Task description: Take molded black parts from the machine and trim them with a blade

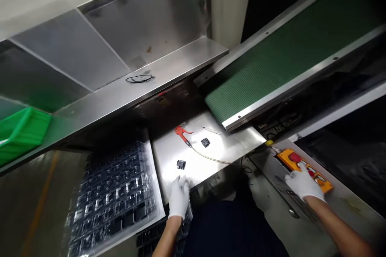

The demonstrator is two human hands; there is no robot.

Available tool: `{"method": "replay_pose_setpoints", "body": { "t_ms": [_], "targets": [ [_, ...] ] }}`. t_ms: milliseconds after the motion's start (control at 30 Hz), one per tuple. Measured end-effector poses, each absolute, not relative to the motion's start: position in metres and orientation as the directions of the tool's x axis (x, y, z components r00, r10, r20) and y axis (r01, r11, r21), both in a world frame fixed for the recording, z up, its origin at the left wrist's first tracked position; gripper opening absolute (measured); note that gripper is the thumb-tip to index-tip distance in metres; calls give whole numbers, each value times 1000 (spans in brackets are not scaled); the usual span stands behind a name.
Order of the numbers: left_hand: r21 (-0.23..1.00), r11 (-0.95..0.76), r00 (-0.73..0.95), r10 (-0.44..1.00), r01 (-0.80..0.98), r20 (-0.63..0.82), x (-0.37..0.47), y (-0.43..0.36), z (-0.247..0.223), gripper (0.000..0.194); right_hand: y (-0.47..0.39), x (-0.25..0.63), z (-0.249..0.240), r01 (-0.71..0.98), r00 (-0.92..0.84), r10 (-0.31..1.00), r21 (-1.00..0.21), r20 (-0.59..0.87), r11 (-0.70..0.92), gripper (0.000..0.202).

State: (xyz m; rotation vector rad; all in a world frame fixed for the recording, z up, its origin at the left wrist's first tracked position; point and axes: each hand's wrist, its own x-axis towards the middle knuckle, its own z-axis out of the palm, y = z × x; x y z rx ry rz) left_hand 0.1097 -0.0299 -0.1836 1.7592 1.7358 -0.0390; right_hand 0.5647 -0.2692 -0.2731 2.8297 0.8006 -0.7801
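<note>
My left hand (179,197), in a white glove, is at the front edge of the metal worktop (167,144), fingers loosely bent and apart with nothing visible in them. Just beyond its fingertips lies a small black part (181,164) with prongs. A second black part (205,142) lies farther back, beside a red air blow gun (182,133) on a thin hose. Also gloved in white, my right hand (305,182) reaches to an orange control box (324,185), its extended index finger at the buttons near a red knob (294,157).
Clear plastic trays (111,196) with dark pockets stand left of the worktop. A green conveyor belt (271,64) slopes across the right. A pale tweezers-like tool (211,130) lies at the back. On the metal shelf (171,70) are a black cord loop (140,78) and a green bin (25,132).
</note>
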Motion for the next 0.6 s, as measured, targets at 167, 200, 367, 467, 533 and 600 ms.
{"method": "replay_pose_setpoints", "body": {
  "t_ms": [167,200,367,467,533,600],
  "targets": [
    [394,-54,243,861,918,-447,100,19,-202,78,-263,551,-261,424,776,410,-85,-479,-902,46],
    [392,-73,261,853,917,-452,104,28,-206,77,-263,542,-259,403,804,392,-73,-447,-912,51],
    [408,-31,244,843,912,-480,124,56,-220,49,-265,465,-269,450,817,467,-132,-338,-883,63],
    [453,82,175,851,888,-496,130,61,-222,36,-256,424,-274,603,687,641,-224,-344,-766,65],
    [509,167,143,846,844,-514,132,61,-219,35,-241,408,-270,664,602,721,-287,-343,-690,63],
    [591,253,143,829,766,-541,133,58,-213,34,-218,402,-260,690,550,775,-354,-312,-632,60]
  ]
}}
